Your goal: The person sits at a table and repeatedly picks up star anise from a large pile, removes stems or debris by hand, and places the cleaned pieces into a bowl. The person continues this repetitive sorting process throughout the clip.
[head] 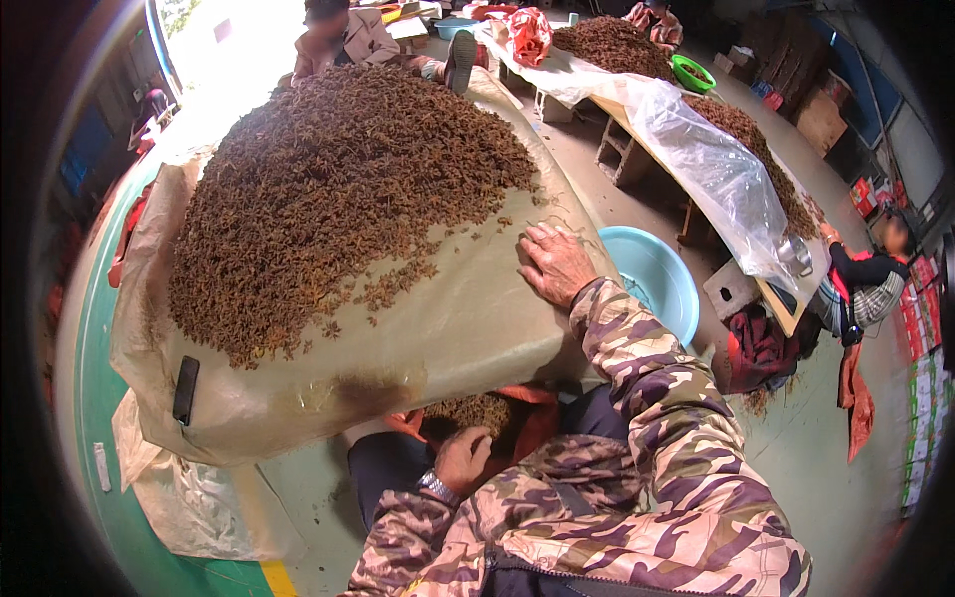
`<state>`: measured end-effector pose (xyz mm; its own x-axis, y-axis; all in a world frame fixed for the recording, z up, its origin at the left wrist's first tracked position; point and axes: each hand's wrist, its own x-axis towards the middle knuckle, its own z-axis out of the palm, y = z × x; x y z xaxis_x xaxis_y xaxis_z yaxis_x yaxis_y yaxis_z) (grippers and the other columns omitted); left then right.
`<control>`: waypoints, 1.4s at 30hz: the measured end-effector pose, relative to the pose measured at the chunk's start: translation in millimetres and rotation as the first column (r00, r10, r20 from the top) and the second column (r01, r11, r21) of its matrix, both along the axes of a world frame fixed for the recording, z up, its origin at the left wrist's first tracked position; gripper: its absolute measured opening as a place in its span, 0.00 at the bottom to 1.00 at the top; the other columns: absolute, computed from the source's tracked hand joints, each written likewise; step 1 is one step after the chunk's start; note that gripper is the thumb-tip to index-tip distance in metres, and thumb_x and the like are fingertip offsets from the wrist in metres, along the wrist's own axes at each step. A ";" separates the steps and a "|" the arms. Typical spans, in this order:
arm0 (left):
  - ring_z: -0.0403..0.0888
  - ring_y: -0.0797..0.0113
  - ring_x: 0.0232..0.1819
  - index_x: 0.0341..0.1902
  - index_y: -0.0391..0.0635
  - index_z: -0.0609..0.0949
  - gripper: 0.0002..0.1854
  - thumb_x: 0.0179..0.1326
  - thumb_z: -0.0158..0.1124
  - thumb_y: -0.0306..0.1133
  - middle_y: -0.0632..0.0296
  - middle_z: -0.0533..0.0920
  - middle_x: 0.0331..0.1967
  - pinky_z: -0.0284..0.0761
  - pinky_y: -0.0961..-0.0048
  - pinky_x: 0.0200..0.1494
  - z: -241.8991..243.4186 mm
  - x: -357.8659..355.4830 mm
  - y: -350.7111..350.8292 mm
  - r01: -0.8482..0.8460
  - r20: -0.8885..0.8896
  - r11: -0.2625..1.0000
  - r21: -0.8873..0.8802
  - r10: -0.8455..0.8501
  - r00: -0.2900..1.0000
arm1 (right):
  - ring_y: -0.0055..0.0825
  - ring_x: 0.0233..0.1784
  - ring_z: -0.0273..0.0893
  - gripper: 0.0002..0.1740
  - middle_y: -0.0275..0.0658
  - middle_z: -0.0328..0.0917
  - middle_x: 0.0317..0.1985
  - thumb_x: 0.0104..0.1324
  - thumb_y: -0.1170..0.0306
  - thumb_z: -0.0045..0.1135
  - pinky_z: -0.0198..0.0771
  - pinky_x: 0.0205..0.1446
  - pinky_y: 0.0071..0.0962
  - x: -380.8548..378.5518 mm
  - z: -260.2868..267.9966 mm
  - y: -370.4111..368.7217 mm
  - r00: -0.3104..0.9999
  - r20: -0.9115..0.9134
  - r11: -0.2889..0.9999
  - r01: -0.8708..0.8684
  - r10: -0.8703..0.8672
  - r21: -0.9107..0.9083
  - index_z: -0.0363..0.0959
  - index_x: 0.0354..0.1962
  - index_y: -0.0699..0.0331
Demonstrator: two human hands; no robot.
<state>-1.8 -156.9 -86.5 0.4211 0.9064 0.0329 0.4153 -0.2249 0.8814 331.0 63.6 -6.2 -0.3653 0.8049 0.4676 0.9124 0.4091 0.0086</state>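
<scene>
A large heap of dried star anise (336, 186) lies on a table covered with a tan plastic sheet (477, 321). My right hand (553, 263) rests near the table's right edge, fingers spread, by a few thin stems; whether something small is under the palm cannot be told. Below the near edge, my left hand (462, 459), with a metal watch (438, 486) at the wrist, is at the opening of an orange sack (541, 425) holding more brown plant pieces (470, 414). Its fingers are bent, and what they may hold is hidden. Loose pieces lie along the heap's near side.
A light blue basin (675, 276) stands right of the table. A black phone (186, 390) lies at the near left corner. One person (365, 37) sits behind the heap; another (869, 276) works at a second table with more heaps, a green basin (692, 74) and concrete blocks (730, 289).
</scene>
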 end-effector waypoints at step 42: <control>0.76 0.40 0.67 0.68 0.34 0.77 0.32 0.63 0.73 0.36 0.37 0.77 0.65 0.72 0.50 0.71 93.1 -39.7 158.0 -0.341 -0.134 0.680 0.649 0.544 0.829 | 0.44 0.65 0.75 0.13 0.44 0.79 0.57 0.66 0.64 0.69 0.70 0.68 0.45 -5.0 -29.8 -60.5 0.882 -0.375 0.957 0.282 -0.287 -0.070 0.83 0.44 0.63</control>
